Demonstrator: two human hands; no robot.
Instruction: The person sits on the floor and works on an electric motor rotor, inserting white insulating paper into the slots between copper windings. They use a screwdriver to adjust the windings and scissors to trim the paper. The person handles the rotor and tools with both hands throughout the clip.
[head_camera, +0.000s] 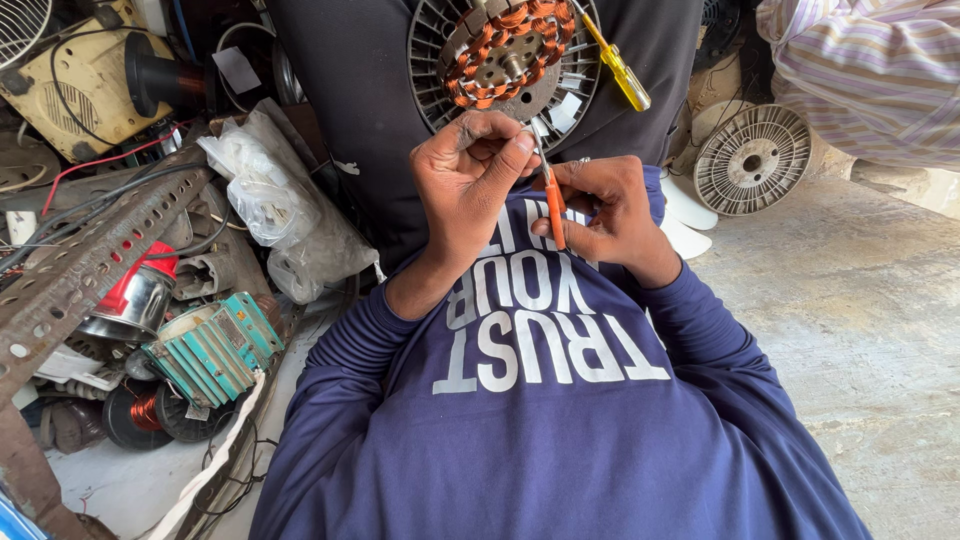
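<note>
Closest to the lens is the navy long-sleeve shirt (540, 420), filling the whole bottom of the shot. Far left there's a heap of shop junk: a perforated metal angle bar (90, 265), a teal motor housing (212, 350), and a crumpled plastic bag (275, 215). Moving right, the left hand (470, 185) has its fingers pinched shut on something thin, looks like a wire end, can't really make it out. Just beside it the right hand (610, 215) is clenched around a small orange-handled tool (553, 205), tip pointing up at the fan motor stator (505, 60) with its copper windings, resting in the lap just above the hands. A yellow screwdriver (620, 70) lies across its rim. My worry: that tip sits right next to the pinching fingers, so one slip could jab them or nick the winding enamel.
</note>
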